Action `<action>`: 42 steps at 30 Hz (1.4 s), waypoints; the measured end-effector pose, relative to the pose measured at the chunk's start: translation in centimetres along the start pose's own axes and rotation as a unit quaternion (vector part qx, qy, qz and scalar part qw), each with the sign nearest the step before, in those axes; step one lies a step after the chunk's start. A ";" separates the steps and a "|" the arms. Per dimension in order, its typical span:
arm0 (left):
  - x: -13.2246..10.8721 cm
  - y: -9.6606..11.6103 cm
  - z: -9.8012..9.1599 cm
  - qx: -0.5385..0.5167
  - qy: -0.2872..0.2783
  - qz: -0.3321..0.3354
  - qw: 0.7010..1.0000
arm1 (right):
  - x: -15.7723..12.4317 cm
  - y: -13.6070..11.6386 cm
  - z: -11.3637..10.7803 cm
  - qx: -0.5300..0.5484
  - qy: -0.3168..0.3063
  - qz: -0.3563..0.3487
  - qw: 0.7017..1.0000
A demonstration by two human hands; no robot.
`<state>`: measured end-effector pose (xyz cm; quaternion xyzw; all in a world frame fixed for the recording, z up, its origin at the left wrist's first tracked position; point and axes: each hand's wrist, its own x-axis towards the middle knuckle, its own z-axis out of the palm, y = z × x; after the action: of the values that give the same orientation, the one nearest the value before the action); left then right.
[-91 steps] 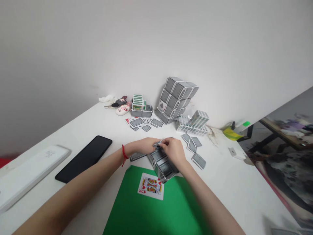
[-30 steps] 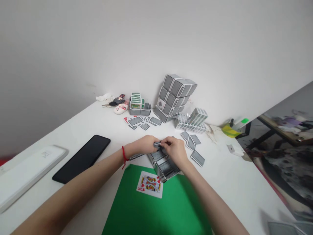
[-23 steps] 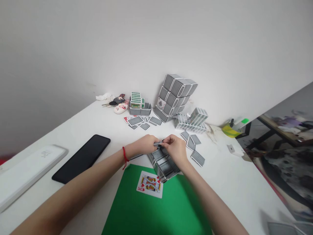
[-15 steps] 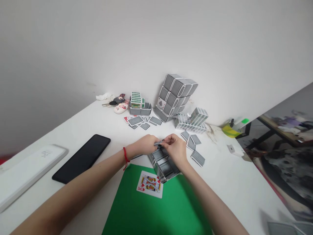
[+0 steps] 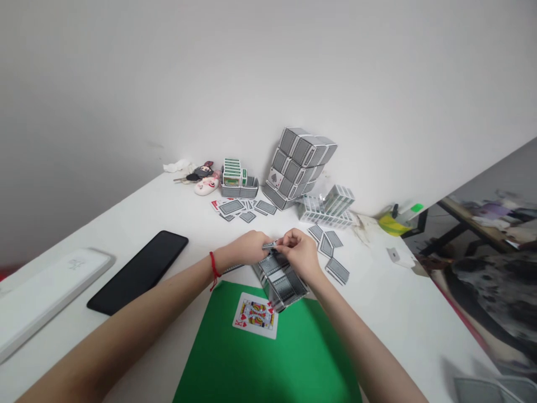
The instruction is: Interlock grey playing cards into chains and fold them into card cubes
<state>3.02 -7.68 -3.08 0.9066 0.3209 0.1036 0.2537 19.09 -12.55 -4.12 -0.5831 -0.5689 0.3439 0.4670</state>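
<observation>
In the middle of the table is a block built of folded grey-backed playing cards (image 5: 284, 284), tilted toward me. My left hand (image 5: 250, 248) is closed at its far left corner, its fingers partly hidden behind my own knuckles. A folded playing card (image 5: 269, 245) shows between my two hands at the block's far end. With thumb and forefinger, my right hand (image 5: 298, 251) pinches that card's right end. The king of hearts (image 5: 255, 315) lies face up on a green sheet (image 5: 268, 364), touching or just beside the block's near corner.
A stacked tower of folded cards (image 5: 297, 168) stands against the wall. Card trays with small card boxes (image 5: 239, 189) flank it, and loose cards (image 5: 329, 244) lie in front. A black phone (image 5: 138, 272) and a white device (image 5: 54, 296) are on the left.
Both hands stay at the block's far end with only slight finger movement. The whole view has shifted a little.
</observation>
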 end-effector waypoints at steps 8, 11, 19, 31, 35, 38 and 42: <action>0.0 0.2 -0.1 -0.011 -0.001 -0.011 1.000 | 0.7 0.0 -0.1 -0.029 -0.033 0.014 0.999; -0.1 0.3 -0.1 -0.009 -0.003 -0.017 1.000 | 0.9 -0.4 -0.2 -0.106 -0.030 0.012 0.994; -0.2 0.4 -0.5 0.022 0.002 -0.012 1.000 | 0.3 -2.0 -0.6 -0.342 0.013 -0.030 0.939; -0.1 0.5 -0.4 0.060 0.019 -0.009 0.998 | 0.7 -3.3 -1.0 -0.494 -0.122 -0.142 0.849; -0.2 1.1 -0.5 0.107 0.027 -0.031 0.993 | 1.2 -3.2 -1.2 -0.496 -0.152 -0.152 0.841; -0.6 1.8 -0.7 0.176 0.027 -0.068 0.982 | 1.4 -3.4 -1.8 -0.508 -0.165 -0.171 0.828; -1.1 2.3 -1.0 0.223 0.010 -0.080 0.972 | 1.7 -3.4 -2.6 -0.523 -0.143 -0.190 0.819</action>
<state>3.06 -9.52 -1.03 0.9107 0.4096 0.0178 0.0496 20.59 -11.58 0.13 -0.5639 -0.8233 -0.0212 0.0613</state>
